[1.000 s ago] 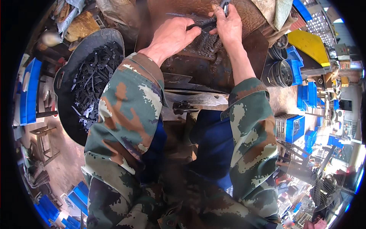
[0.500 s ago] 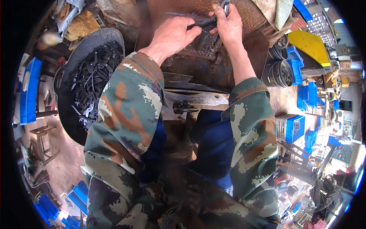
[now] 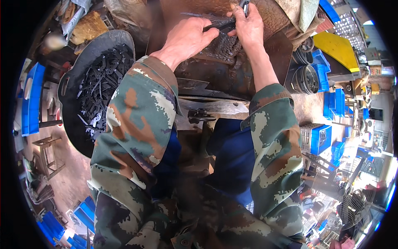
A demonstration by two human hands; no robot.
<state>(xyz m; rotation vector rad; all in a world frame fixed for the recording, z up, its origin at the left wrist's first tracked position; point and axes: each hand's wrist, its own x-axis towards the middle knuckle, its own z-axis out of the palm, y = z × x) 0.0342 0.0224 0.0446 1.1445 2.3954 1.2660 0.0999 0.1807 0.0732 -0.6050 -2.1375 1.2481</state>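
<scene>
At the top of the head view both my hands are over a brown, wet-looking metal surface (image 3: 195, 68). My left hand (image 3: 184, 39) is closed on a dark, narrow metal piece (image 3: 224, 27), thumb along its near side. That piece reaches across to the fingers of my right hand (image 3: 250, 31), which are pinched together. A shiny grey end (image 3: 245, 6) sticks up between the right thumb and fingers; whether it belongs to the same piece I cannot tell. To the left stands a black tub (image 3: 74, 124) holding many thin dark metal pieces (image 3: 101, 85).
Black buckets (image 3: 304, 79) and blue crates (image 3: 321, 139) stand to the right, below a yellow panel (image 3: 336, 50). A small wooden stool (image 3: 49, 155) is on the floor at left. Lower right is a caged fan (image 3: 356, 203). Cloth (image 3: 300, 14) hangs beside the work surface.
</scene>
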